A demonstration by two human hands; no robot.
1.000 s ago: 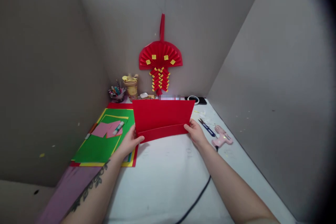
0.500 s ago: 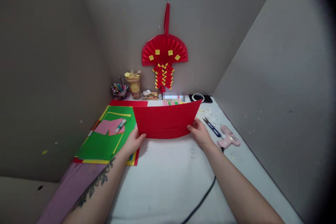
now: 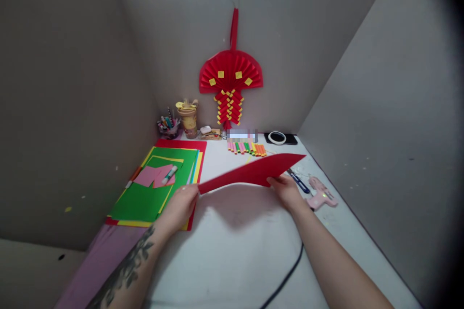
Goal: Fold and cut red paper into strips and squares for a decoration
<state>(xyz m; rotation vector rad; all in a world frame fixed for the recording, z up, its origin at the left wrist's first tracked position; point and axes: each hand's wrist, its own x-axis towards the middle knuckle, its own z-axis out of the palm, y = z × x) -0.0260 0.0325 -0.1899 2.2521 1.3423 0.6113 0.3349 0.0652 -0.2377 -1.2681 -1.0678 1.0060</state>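
A sheet of red paper (image 3: 246,172) is held above the white table, tilted and slightly curved, its right end higher than its left. My left hand (image 3: 184,203) is closed on the left end of the sheet. At the lower right edge, my right hand (image 3: 284,190) pinches the paper, thumb in front. Left of the sheet lies a stack of coloured paper with a green sheet (image 3: 134,205) on top. Pink paper pieces (image 3: 148,175) and a glue stick (image 3: 169,175) rest on that stack. Behind the red sheet are several small coloured paper rolls (image 3: 246,148).
Dark blue thread snips (image 3: 300,182) and a pink glue gun (image 3: 322,195) lie at right, with a black cable (image 3: 286,277) running forward. At the back stand a pen holder (image 3: 168,128), a cup (image 3: 189,123), and a phone (image 3: 290,139) under a white ring. A red paper fan ornament (image 3: 231,72) hangs on the wall.
The red sheet has turned from facing me upright to a flatter, slanted position, its left end lowered. The coloured paper rolls behind it now show more fully. Both hands keep their hold.
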